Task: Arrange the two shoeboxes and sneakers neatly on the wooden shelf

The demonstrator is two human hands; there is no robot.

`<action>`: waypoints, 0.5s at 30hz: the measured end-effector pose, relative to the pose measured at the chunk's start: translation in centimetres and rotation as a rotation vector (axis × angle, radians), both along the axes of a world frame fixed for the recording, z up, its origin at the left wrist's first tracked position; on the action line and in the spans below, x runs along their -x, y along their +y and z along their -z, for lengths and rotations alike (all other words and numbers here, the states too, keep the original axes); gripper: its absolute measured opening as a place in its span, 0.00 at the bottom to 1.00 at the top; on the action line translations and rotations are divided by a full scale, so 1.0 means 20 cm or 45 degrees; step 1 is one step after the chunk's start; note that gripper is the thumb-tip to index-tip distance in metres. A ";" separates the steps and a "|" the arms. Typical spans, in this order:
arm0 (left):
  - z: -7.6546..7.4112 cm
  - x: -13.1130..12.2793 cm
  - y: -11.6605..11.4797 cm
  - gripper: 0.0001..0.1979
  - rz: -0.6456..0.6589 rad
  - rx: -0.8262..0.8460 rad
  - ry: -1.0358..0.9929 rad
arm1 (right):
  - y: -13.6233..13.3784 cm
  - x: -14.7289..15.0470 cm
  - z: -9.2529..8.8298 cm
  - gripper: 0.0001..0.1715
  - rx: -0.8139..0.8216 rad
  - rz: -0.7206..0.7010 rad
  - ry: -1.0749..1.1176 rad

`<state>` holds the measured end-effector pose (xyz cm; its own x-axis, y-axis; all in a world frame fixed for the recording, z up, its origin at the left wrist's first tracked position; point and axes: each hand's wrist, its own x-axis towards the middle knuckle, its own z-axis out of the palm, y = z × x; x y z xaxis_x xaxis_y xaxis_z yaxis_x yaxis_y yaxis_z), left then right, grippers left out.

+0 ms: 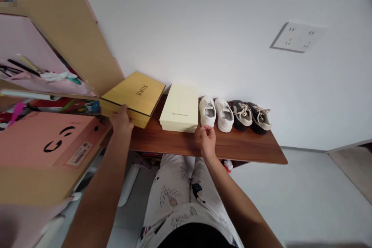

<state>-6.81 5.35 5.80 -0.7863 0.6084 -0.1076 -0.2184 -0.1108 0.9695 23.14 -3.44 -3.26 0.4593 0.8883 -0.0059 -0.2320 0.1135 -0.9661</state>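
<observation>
My left hand (121,119) grips the front edge of a yellow box (136,95) marked MMOK, which sits tilted at the left end of a brown wooden shelf (241,149). Beside it lies a closed cream box (180,104). My right hand (208,139) has its fingers drawn together just in front of a white shoe (207,109); whatever they may hold is too small to make out. Another white shoe (224,116) stands to the right, followed by two dark shoes (241,114) with light laces.
At the left, a pink box (55,141) with a label lies in an open shelving unit (66,38) among pens and small items. A socket panel (299,38) is on the white wall behind the shelf. My legs are below the shelf's front edge.
</observation>
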 end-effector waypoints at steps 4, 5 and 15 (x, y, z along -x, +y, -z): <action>0.04 0.02 -0.06 0.21 0.067 0.070 1.077 | 0.00 0.19 0.05 0.15 0.324 -0.348 0.623; 0.07 0.03 -0.08 0.22 0.148 0.088 1.243 | 0.03 0.25 0.05 0.15 0.373 -0.406 0.669; 0.37 0.10 -0.18 0.06 0.714 0.146 1.556 | 0.28 0.55 -0.05 0.24 0.314 0.178 0.515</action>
<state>-8.81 1.68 -1.56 -0.0648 0.9116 0.4060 0.7959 -0.1982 0.5720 12.10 2.07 -2.18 0.4914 0.7682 -0.4104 -0.5926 -0.0504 -0.8039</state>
